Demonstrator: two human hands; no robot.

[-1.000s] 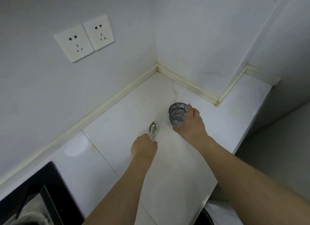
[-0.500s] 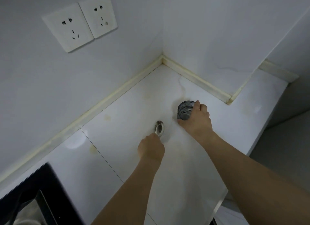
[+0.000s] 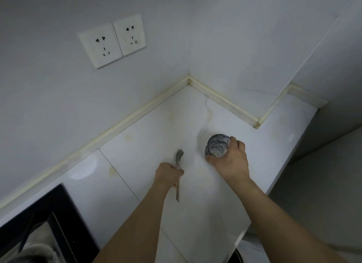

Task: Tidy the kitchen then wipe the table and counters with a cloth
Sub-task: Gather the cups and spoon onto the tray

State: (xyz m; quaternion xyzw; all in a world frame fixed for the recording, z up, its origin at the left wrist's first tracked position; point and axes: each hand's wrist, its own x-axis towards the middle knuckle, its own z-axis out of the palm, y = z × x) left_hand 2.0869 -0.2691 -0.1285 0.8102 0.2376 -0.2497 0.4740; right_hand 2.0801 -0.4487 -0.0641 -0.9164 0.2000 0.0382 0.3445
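Tidying under way: spoon (image 3: 178, 165) grasped in left grip (image 3: 168, 173), glass (image 3: 217, 146) in right grip (image 3: 231, 161); stained surface (image 3: 148, 145) judged not yet wiped.

Counted 1 spoon (image 3: 179, 157) at 9 o'clock of 1 glass (image 3: 217, 145); 2 hands; 2 wall sockets (image 3: 113, 41) approx. 11 o'clock of the glass; 1 counter (image 3: 148, 145).

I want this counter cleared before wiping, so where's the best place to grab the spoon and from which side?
Take the spoon by its handle, from above and from the near side. It lies flat on the counter with the bowl pointing toward the wall and the slim handle running back toward you. The left hand already pinches it there; the right hand holds the glass.
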